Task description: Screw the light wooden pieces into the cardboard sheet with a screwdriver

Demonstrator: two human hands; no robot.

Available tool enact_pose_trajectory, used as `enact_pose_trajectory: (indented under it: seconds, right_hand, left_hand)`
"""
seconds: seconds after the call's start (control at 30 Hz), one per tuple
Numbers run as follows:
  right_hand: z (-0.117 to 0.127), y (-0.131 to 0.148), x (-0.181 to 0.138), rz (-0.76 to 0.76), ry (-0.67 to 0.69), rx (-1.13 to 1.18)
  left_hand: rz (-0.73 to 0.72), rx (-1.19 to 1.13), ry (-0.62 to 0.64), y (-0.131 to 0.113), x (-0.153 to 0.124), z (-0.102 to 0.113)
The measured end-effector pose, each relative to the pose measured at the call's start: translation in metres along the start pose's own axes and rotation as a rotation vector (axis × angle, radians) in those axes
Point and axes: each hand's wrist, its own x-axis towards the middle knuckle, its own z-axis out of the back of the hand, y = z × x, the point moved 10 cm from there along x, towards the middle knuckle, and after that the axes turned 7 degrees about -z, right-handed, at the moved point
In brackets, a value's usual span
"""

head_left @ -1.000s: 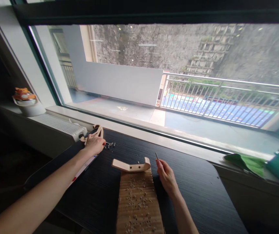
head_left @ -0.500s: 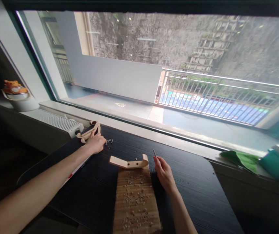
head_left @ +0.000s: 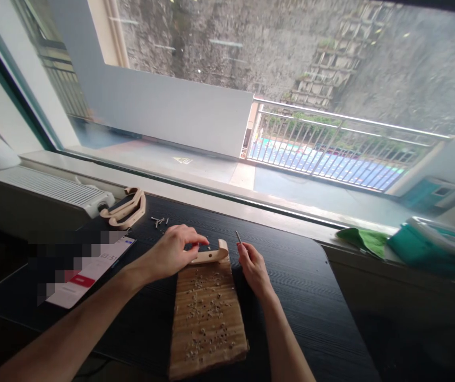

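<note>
My left hand [head_left: 173, 250] pinches something small and dark over the left part of a pale curved wooden piece [head_left: 215, 254]. That piece lies across the far end of a wooden board [head_left: 205, 318] strewn with wood chips. My right hand [head_left: 251, 265] sits just right of the piece, closed on a thin metal tool [head_left: 238, 236] that points up and away. Several small dark screws [head_left: 159, 219] lie on the black table [head_left: 299, 286] beyond my left hand.
Two curved wooden pieces [head_left: 126, 208] lie at the table's far left by a white radiator [head_left: 52, 185]. A paper sheet [head_left: 92, 270] lies at left. A green cloth [head_left: 362, 239] and a teal box [head_left: 434, 244] rest on the windowsill at right.
My left hand left the screws and curved pieces at far left and came to the wooden piece on the board. The view dropped and shifted; my right hand stayed beside the piece.
</note>
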Motion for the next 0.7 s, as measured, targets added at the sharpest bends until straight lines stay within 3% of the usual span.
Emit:
enact_pose_trajectory:
  seconds: [0.4,0.7]
  right_hand:
    - [0.000,0.003,0.000,0.013,0.001,0.001]
    - [-0.004,0.002,0.001,0.002,0.011,-0.070]
  left_hand:
    - [0.092,-0.004,0.101,0.010,0.015,-0.036]
    - [0.058,0.098,0.092,0.012,0.013,-0.034]
